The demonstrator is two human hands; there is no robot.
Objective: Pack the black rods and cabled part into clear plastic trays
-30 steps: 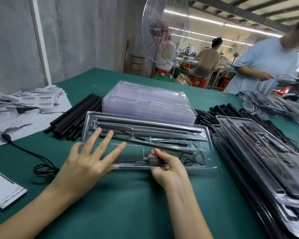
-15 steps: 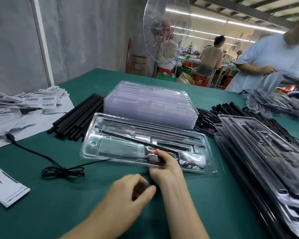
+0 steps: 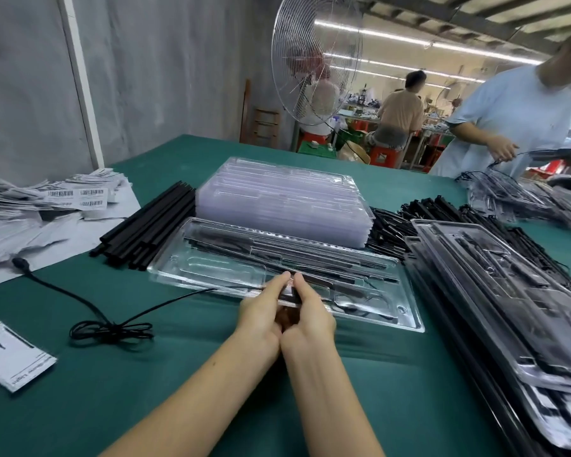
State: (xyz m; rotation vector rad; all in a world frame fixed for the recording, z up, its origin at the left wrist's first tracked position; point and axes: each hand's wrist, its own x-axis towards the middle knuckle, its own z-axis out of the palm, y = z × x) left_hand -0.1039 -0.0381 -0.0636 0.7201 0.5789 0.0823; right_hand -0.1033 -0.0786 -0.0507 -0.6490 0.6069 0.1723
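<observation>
Left hand [image 3: 259, 313] and right hand [image 3: 310, 311] touching at near rim of clear tray [image 3: 406, 313], fingers of both pinching black cabled part [image 3: 288, 292], its cable [image 3: 112, 328] coiled on green worktop [image 3: 178, 390]

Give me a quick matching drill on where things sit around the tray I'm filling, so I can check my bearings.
Things:
1. empty tray stack
2. coiled cable
3. filled trays
4. barcode labels

Places:
a. farthest left of the four
b. farthest right of the four
c. directly behind the tray being packed
d. in front and to the left of that tray

Pairs: 1-c, 2-d, 3-b, 4-a
</observation>
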